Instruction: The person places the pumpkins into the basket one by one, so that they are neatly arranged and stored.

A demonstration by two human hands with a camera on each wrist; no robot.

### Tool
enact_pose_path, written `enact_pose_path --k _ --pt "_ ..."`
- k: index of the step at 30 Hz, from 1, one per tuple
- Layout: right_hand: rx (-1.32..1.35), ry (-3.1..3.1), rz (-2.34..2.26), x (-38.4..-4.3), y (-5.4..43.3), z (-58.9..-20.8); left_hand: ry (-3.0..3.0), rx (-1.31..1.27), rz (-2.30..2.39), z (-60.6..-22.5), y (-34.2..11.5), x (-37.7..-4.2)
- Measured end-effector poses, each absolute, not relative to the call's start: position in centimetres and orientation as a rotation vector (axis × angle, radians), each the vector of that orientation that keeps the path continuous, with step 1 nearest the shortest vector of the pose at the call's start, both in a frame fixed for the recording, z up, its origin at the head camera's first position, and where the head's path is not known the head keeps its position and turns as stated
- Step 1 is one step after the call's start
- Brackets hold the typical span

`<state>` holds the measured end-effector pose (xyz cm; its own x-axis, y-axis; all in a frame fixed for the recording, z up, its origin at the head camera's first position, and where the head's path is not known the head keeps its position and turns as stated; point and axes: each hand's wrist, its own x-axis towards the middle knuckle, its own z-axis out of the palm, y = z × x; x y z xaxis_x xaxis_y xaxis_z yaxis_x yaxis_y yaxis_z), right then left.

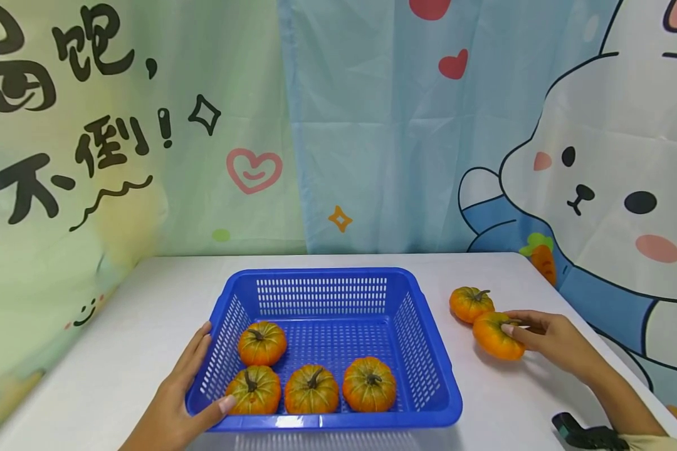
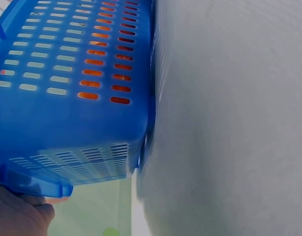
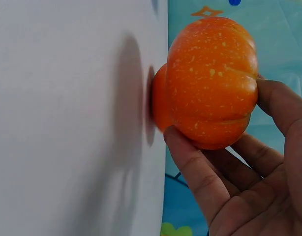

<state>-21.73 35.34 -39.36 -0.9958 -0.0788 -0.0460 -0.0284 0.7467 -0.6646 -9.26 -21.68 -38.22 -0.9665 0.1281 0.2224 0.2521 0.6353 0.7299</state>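
My right hand (image 1: pixel 558 341) pinches a small orange pumpkin (image 1: pixel 498 338) between thumb and fingers at the right of the table. In the right wrist view this pumpkin (image 3: pixel 212 83) is held off the white surface, its shadow apart from it. Just behind it, a second pumpkin (image 1: pixel 469 303) sits on the table. My left hand (image 1: pixel 175 391) grips the blue plastic basket (image 1: pixel 330 421) at its near left corner, thumb over the rim. Inside the basket lie several pumpkins, one (image 1: pixel 262 343) behind a row along the near wall. The left wrist view shows the basket's slotted side (image 2: pixel 67 113).
A white-covered table (image 1: pixel 175 294) bears everything. Behind it hangs a printed curtain (image 1: pixel 361 156) with hearts and a white cartoon animal. A dark strapped device (image 1: pixel 589 433) is on the right wrist.
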Motion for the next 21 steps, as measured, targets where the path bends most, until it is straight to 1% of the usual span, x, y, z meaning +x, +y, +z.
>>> enact_pose_path --k 21 --pt "-0.324 2.942 -1.189 -21.8 31.7 -36.1 -2.684 -0.342 -1.228 -38.4 -21.7 -9.3"
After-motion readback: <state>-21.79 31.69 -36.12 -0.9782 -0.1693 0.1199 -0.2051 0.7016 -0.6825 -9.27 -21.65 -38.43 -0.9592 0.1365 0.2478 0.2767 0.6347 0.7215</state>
